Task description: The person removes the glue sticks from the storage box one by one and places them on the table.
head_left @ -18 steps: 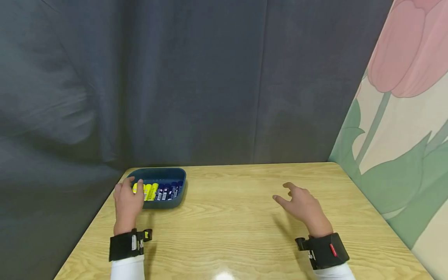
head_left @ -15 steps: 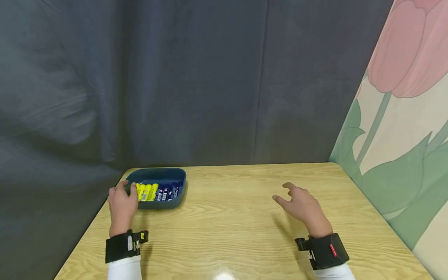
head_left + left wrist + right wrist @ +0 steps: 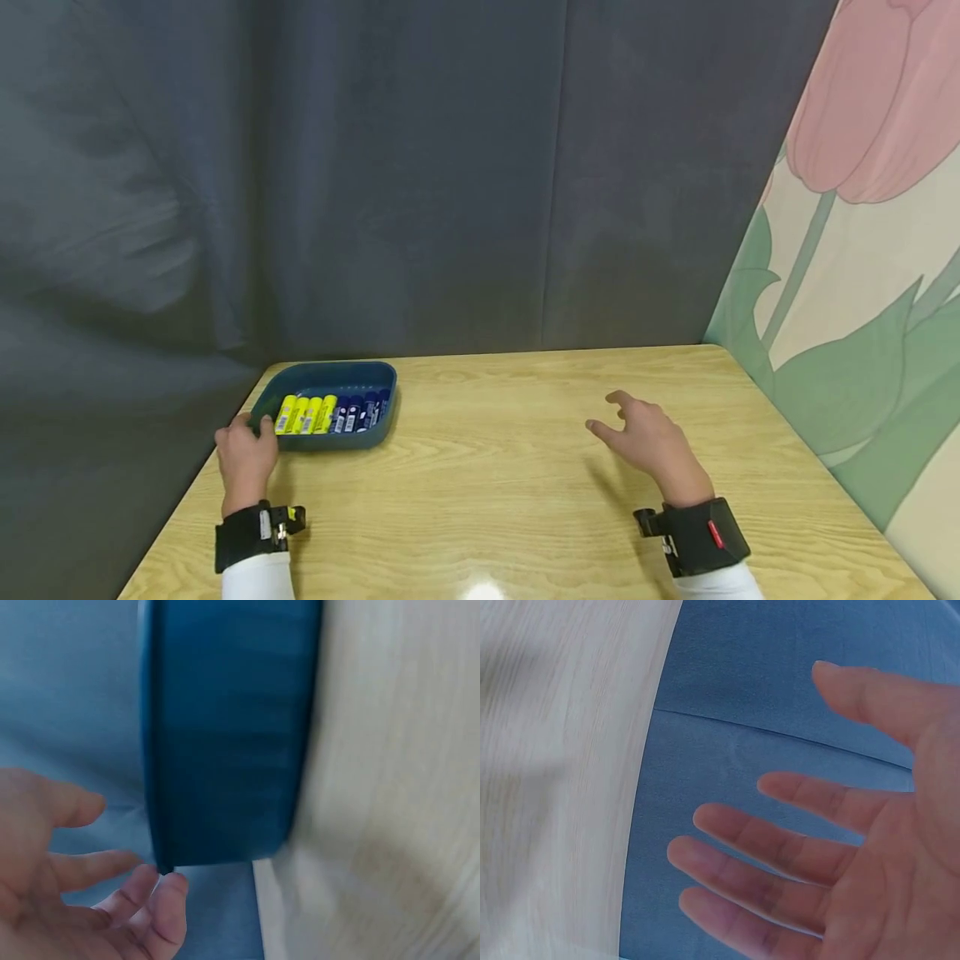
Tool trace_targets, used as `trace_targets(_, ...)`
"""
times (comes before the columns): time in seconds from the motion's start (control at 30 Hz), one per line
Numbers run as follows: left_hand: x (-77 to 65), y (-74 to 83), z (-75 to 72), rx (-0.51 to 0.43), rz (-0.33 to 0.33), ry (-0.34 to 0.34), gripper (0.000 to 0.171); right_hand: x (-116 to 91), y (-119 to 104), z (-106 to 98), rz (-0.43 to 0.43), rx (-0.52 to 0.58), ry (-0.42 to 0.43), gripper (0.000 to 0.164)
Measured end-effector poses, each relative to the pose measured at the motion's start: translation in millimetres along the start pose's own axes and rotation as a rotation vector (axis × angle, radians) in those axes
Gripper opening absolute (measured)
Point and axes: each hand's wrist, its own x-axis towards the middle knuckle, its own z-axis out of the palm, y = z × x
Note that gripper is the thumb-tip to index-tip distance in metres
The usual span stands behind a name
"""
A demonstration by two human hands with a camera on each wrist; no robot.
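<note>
A dark blue-green tray (image 3: 327, 443) sits at the table's far left corner. Inside it, yellow cylinders (image 3: 306, 414) and dark blue cylinders (image 3: 362, 412) with printed labels lie side by side in a row; their kind is too small to tell. My left hand (image 3: 246, 457) is at the tray's near left corner. In the left wrist view its fingertips (image 3: 174, 883) are at the rim's corner, while the thumb stands apart from the wall. Over the right side of the table hovers my right hand (image 3: 651, 442), fingers spread and relaxed, holding nothing.
A light wooden table (image 3: 480, 483) stretches between the hands. Behind it and to the left hangs a dark grey-blue curtain (image 3: 420, 183). On the right stands a wall with a painted tulip (image 3: 847, 108).
My left hand has moved left and nearer, from over the yellow cylinders to the tray's left corner, uncovering them. The tray's left end now shows further left. My right hand stays put.
</note>
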Motion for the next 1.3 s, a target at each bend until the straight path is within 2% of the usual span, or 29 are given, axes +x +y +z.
trace_targets(0.2,4.4,-14.8,5.6,0.004,-0.05,0.023,0.056,-0.9,1.8,2.7,0.007,0.005,-0.009,0.064)
trace_targets(0.43,10.4,-31.6,15.2,-0.061,-0.02,0.033,0.059,-0.1,3.6,5.3,0.011,0.004,-0.015,0.064)
trace_targets(0.8,14.7,-31.4,18.1,-0.108,-0.038,-0.008,0.057,0.0,6.9,4.8,0.017,0.001,-0.005,0.064)
trace_targets(1.1,17.6,-33.3,20.8,-0.129,-0.06,-0.012,0.058,1.4,7.7,5.3,0.01,-0.003,-0.01,0.064)
trace_targets(1.3,16.2,-33.4,19.4,-0.12,-0.05,-0.003,0.058,1.3,7.7,5.2,0.009,-0.001,-0.016,0.064)
